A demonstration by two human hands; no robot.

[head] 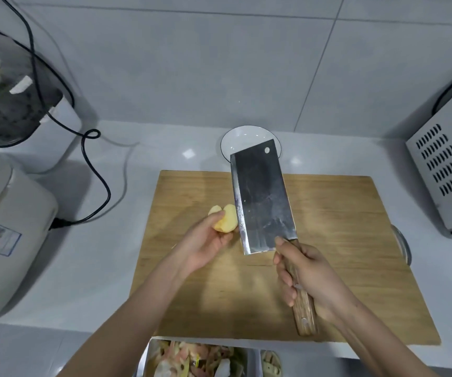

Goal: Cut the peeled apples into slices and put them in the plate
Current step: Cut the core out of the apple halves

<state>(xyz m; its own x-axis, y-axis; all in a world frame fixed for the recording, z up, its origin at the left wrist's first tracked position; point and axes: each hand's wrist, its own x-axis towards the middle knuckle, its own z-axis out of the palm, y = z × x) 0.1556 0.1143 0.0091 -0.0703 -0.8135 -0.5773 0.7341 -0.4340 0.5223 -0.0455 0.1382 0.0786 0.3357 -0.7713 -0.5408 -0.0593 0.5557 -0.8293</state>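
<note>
My left hand (204,242) holds a peeled, pale yellow apple (226,220) just above the left part of the wooden cutting board (328,227). My right hand (306,276) grips the wooden handle of a large cleaver (263,197), whose broad blade points away from me, lifted and tilted beside the apple. A white plate (242,138) with a dark rim stands behind the board, partly hidden by the blade's tip; the part I see holds nothing.
Grey appliances (9,219) with black cables (96,170) stand at the left. A metal box with vents (445,172) stands at the right. A metal tray of peelings (197,360) sits at the counter's near edge. A metal rim (403,246) shows under the board's right side.
</note>
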